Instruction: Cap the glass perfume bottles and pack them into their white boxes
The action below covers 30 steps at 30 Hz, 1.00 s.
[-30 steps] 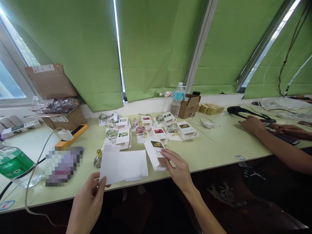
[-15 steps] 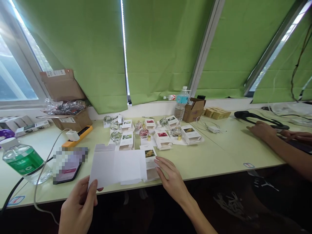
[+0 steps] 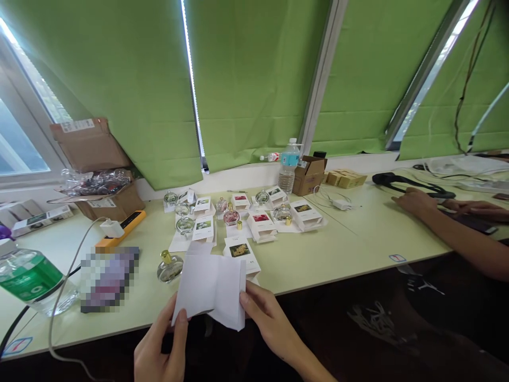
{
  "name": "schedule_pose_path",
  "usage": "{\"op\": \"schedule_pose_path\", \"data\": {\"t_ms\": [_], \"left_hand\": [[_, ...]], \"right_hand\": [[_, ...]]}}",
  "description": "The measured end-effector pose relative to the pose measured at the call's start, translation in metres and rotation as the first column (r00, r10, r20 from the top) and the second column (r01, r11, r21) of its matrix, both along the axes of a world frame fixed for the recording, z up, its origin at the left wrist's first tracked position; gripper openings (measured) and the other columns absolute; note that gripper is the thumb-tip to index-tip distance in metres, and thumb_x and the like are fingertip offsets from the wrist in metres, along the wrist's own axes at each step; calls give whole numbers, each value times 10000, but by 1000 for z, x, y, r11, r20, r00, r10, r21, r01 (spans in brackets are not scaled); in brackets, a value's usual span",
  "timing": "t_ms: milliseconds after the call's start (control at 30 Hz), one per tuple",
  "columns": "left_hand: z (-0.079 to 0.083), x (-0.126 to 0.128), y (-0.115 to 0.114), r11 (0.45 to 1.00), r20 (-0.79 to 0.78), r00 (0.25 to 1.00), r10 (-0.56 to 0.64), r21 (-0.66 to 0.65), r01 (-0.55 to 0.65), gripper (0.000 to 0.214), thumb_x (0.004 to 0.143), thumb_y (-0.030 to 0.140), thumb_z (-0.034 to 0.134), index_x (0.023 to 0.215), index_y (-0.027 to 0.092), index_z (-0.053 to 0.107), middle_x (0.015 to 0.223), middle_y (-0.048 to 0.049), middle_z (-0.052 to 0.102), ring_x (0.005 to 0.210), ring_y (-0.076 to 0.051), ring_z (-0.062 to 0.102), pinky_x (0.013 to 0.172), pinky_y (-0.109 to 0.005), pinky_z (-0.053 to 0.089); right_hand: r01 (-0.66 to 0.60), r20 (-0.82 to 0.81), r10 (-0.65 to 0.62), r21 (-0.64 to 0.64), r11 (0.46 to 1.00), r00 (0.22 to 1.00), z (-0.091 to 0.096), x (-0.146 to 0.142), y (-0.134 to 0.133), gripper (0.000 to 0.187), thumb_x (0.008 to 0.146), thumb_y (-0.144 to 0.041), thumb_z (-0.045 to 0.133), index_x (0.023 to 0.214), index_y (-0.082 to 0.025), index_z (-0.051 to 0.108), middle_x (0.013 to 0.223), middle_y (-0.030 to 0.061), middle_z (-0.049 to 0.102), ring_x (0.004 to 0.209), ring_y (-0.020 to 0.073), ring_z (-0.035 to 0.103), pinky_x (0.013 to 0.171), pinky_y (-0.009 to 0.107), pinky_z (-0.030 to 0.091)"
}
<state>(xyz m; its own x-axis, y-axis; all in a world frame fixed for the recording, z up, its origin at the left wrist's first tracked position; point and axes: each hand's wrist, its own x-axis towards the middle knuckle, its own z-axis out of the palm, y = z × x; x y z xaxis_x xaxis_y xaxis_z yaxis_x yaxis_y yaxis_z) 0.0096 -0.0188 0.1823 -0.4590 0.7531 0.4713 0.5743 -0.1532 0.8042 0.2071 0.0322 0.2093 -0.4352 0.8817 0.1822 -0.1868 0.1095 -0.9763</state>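
Clear plastic water bottle (image 3: 34, 281) with green label, lying on its side at far left on a pale green laminate table (image 3: 318, 254). Behind it, a cardboard carton (image 3: 111, 208) holding plastic-wrapped glassware, and an orange power strip (image 3: 121, 231). Flat pixelated object (image 3: 109, 278), too blurred to identify. Round glass perfume bottle (image 3: 169, 268) with gold cap, upright, just left of the paper. Left hand (image 3: 159, 339): fingers closed, gripping the left side of a folded white paper blank (image 3: 210, 289). The blank is matte and creased, held between both hands at the table's front edge. Right hand (image 3: 268, 321): gripping its right side, thumb on top. Directly behind, a white carton with flower print (image 3: 240, 254), partly overlapped by the blank. Beyond it, rows of small glass bottles (image 3: 230, 216) and white cartons (image 3: 260, 226). At far right, a co-worker's hand (image 3: 415, 201) lies near a black neckband (image 3: 413, 183).
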Motion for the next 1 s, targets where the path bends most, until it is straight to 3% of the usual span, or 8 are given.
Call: {"op": "schedule_pose_path", "data": {"t_ms": [167,300,400,567,733,900,1000], "left_hand": [[-10,15,3,973,-125,983,-132,171,153,260,858,296,576,1091,259,685,1078,-77,645,889,-216,652,751,-325,558],[-17,28,4,956,-179,958,-224,151,252,316,894,271,509,1181,300,637,1417,-81,474,1255,-300,504,962,-455,505],[-23,33,5,944,-183,941,-284,116,308,332,905,278,482,1213,292,606,1499,-68,385,1344,-310,406,994,-481,483],[-29,29,10,948,-238,943,-233,161,276,332,797,328,659,1123,272,630,1458,-87,445,1296,-321,463,1008,-486,460],[-29,27,12,964,-242,952,-190,137,227,417,782,355,674,1167,242,561,1334,-130,547,1220,-310,522,975,-490,470],[-31,35,11,956,-318,944,-84,240,166,557,777,294,693,1286,236,474,1315,-132,548,1223,-299,514,1015,-477,425],[-28,39,9,953,-283,946,-156,209,220,719,750,364,723,1372,226,389,1360,-143,505,1259,-310,475,1032,-478,410]], "right_hand": [[-45,-72,42,-41,998,997,-5,-9,-5,419,926,-492,490,1228,-228,612,1037,76,649,888,220,643,662,325,590],[-55,-145,47,-51,997,988,-10,-17,-7,414,924,-478,506,1240,-228,601,1036,76,644,874,205,649,665,334,609],[-65,-168,53,-68,996,984,-11,-19,-8,403,925,-474,507,1245,-245,597,1038,72,649,884,202,651,643,311,608],[-67,-166,55,-73,995,985,-10,-17,-8,398,909,-466,541,1235,-244,597,1047,71,662,875,196,653,638,287,586],[-56,-110,47,-80,995,993,-13,-15,-9,410,858,-430,630,1200,-206,603,990,71,687,824,191,657,651,284,561],[130,31,-130,11,991,991,-18,-19,-12,331,815,-325,686,1119,-207,624,990,62,698,888,225,652,661,281,549],[178,52,-179,20,984,982,-18,-17,-9,285,836,-329,656,1086,-193,626,921,59,701,811,209,654,605,264,540]]}}
